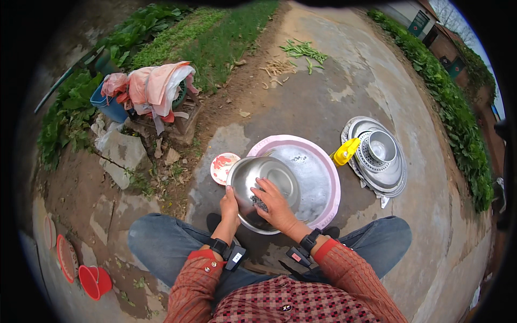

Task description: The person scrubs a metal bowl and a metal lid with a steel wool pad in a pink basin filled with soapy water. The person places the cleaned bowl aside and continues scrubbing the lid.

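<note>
My left hand (230,208) grips the near left rim of a stainless steel bowl (278,173), which is tilted with its inside facing me. Inside that bowl my right hand (272,202) presses a dark steel wool scrubber (258,203) against the metal; the fingers partly cover the scrubber. The bowl overlaps the left side of a large pink plastic basin (333,177). Cloudy, sudsy water (313,173) fills the basin, with a few dark specks floating near its far side.
Left of the basin sits a small red-and-white bowl (222,171). To the right stand a yellow detergent bottle (345,152) and stacked metal lids and pots (381,161). Green bean pods (305,50) lie farther off. A red bucket (94,282) stands at lower left.
</note>
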Tool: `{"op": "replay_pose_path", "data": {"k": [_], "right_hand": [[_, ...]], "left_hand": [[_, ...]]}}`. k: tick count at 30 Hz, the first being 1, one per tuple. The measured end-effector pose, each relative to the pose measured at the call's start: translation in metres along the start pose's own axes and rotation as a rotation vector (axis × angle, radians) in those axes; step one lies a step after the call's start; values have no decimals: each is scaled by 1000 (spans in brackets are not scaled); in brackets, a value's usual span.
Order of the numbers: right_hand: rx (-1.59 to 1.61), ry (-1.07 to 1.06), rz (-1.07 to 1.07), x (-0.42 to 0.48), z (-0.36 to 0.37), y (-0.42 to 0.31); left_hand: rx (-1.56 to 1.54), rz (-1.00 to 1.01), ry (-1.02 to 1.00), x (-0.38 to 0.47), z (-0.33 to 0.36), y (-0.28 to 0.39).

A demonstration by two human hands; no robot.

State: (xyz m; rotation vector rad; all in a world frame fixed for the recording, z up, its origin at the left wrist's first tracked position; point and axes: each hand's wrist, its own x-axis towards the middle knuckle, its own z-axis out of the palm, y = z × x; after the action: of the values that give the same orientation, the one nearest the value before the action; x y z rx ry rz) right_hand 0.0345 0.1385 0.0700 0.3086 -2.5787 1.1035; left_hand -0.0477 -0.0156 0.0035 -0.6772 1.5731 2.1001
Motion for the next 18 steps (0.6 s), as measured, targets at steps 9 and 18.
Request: {"op": "replay_pose_path", "data": {"k": [9, 18], "right_hand": [[-108, -52, 59, -44, -19, 1], [-87, -69, 37, -15, -4, 3]], "left_hand": [[-17, 37, 71, -8, 5, 3], [-82, 7, 53, 9, -6, -12]]}}
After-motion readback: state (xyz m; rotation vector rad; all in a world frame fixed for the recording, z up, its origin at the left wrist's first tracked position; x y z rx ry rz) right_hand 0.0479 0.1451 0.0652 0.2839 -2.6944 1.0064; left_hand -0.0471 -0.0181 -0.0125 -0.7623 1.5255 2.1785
